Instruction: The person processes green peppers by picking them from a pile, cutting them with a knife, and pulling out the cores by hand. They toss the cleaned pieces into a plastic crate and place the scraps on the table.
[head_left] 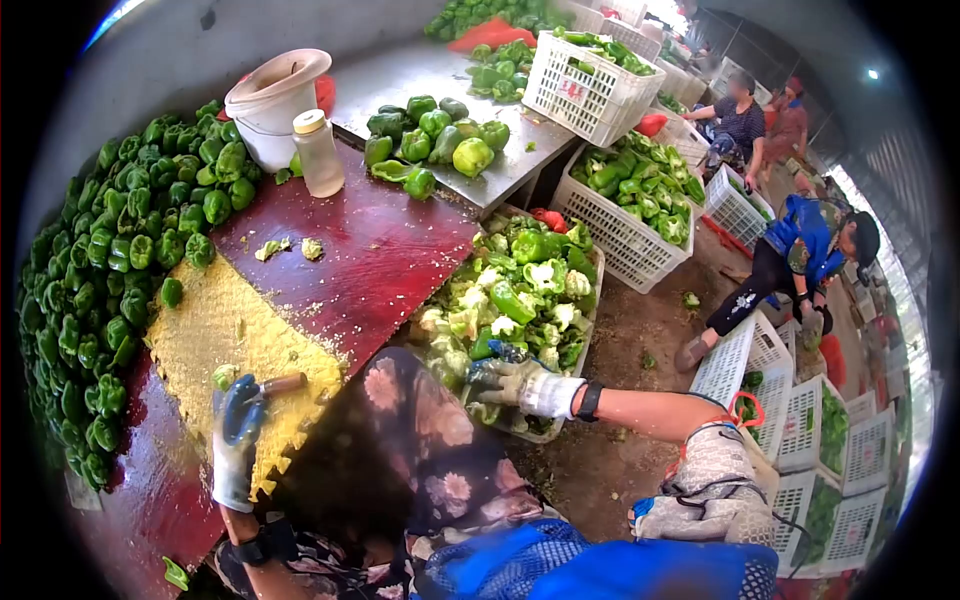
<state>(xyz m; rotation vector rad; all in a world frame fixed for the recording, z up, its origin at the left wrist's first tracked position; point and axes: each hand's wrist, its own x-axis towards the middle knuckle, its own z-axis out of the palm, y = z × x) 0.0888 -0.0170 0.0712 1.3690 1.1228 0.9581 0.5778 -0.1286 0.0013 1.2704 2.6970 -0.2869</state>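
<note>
My left hand (237, 440), in a white glove with blue fingers, is closed around a brown wooden handle (283, 383) above the yellow textured mat (255, 350). No blade shows clearly. A pale green pepper piece (225, 377) is beside its fingertips. My right hand (530, 387), gloved the same way, reaches over a crate (590, 325) of pale pepper cores and cut pieces (500, 290). Its thumb and fingers look apart. A green pepper piece (482, 346) lies close to the fingers; they do not seem to grip it.
Whole green peppers (120, 270) are heaped along the left. A white bucket (275, 120) and a bottle (319, 155) stand at the back; more peppers (440, 135) lie on the metal table (385, 80). Pepper-filled white crates (625, 215) stand rightward, near a bending person (800, 250) and others.
</note>
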